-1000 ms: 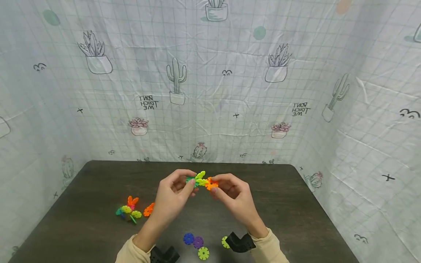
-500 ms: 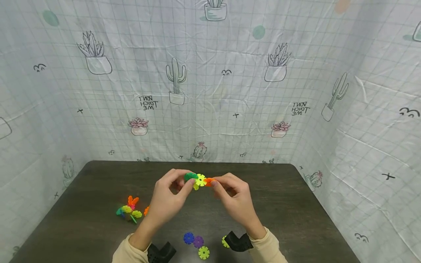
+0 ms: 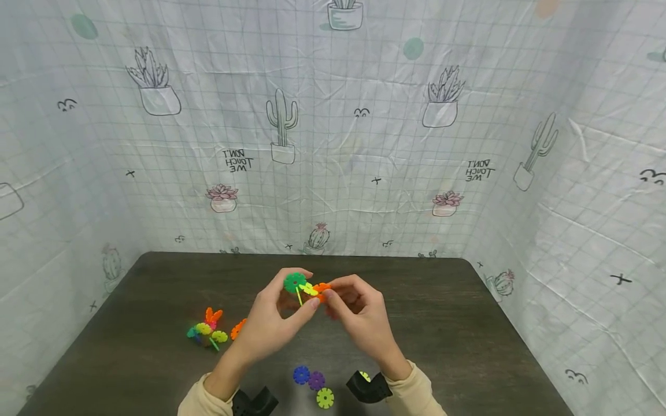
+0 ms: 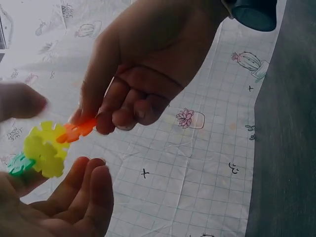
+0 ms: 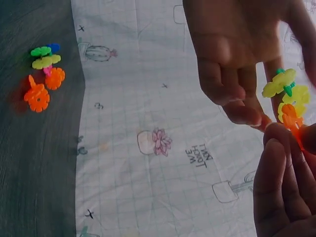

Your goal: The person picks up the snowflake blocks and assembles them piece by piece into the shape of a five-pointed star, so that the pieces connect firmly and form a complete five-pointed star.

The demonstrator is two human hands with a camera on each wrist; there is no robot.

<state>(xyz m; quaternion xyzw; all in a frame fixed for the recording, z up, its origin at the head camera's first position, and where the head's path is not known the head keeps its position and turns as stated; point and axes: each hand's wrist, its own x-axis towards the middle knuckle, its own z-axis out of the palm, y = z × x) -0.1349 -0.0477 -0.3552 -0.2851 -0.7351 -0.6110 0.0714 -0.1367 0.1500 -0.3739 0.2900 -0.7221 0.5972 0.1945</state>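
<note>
Above the table's middle, my right hand (image 3: pixel 366 318) pinches an orange snowflake disc (image 3: pixel 321 290) between thumb and fingertips. Notched yellow discs (image 4: pixel 47 148) and a green disc (image 3: pixel 295 282) are joined to it in one small chain. My left hand (image 3: pixel 276 315) is around the green end. In the left wrist view its thumb, blurred, stands off the discs, and its fingers (image 4: pixel 94 192) are loosely bent, with the green disc against one finger. The right wrist view shows the orange disc (image 5: pixel 291 117) in the right fingertips.
On the dark table (image 3: pixel 442 323), a multicoloured cluster of joined discs (image 3: pixel 205 329) lies at left, with orange discs (image 3: pixel 238 328) beside it. Blue (image 3: pixel 301 375), purple (image 3: pixel 316 381) and yellow (image 3: pixel 325 398) discs lie near the front. Another yellow disc (image 3: pixel 365 376) is partly behind the right wrist mount.
The joined discs have turned, so the green disc now faces the head camera. My left thumb has come off the pieces it was pinching; the right hand has shifted slightly left, still holding the orange disc.
</note>
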